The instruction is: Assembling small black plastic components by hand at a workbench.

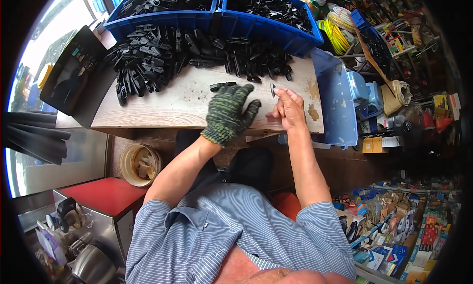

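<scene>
My left hand, in a green-and-black knitted glove, is over the near part of the table with its thumb apart from the fingers. Just beyond its fingertips lies a small black plastic part; whether they touch it I cannot tell. My bare right hand pinches a small, thin, dark blade-like piece between thumb and forefinger, just above the tabletop. A heap of similar black plastic parts spreads along the far side of the wooden table.
Two blue bins, a left one and a right one, stand behind the heap, full of black parts. A dark screen-like panel leans at the left. A light-blue tub adjoins the table's right edge. A bucket stands below.
</scene>
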{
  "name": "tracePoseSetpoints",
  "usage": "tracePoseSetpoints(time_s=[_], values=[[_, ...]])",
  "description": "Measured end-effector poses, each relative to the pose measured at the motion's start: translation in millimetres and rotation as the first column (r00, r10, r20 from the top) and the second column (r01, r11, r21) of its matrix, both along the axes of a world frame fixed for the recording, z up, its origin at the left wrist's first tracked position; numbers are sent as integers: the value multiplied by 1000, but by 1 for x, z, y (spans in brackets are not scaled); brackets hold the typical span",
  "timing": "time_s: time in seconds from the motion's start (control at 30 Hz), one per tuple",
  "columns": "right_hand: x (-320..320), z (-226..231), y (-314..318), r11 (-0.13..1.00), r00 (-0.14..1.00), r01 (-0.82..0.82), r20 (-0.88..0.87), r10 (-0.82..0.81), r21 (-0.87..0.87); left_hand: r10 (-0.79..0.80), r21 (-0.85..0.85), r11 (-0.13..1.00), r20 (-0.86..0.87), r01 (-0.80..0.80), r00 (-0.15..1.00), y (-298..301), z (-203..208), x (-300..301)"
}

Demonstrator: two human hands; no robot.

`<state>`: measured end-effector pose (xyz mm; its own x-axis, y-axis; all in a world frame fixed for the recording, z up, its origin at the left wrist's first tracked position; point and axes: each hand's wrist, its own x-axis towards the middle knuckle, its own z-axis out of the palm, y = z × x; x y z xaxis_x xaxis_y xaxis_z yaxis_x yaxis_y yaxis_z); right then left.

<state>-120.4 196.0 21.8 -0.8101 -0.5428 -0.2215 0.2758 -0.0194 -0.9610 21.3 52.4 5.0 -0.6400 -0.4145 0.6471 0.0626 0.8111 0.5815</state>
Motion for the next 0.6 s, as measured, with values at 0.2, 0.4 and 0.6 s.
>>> tracePoseSetpoints(time_s=[0.2, 0.4, 0.6], values=[[24, -9, -7, 996, 981, -92, -173, 93, 13, -70, 99, 994, 245, 47, 967, 21, 2, -15], [30, -7, -13, 987, 972, -116, -190, 135, 109, -17, 82, 997, 212, -1, 977, 22, 0, -9], [38, -17, -15, 996, 938, -93, -333, 91, 11, 5, 2, 1000, 108, -5, 994, 17, 5, 4]])
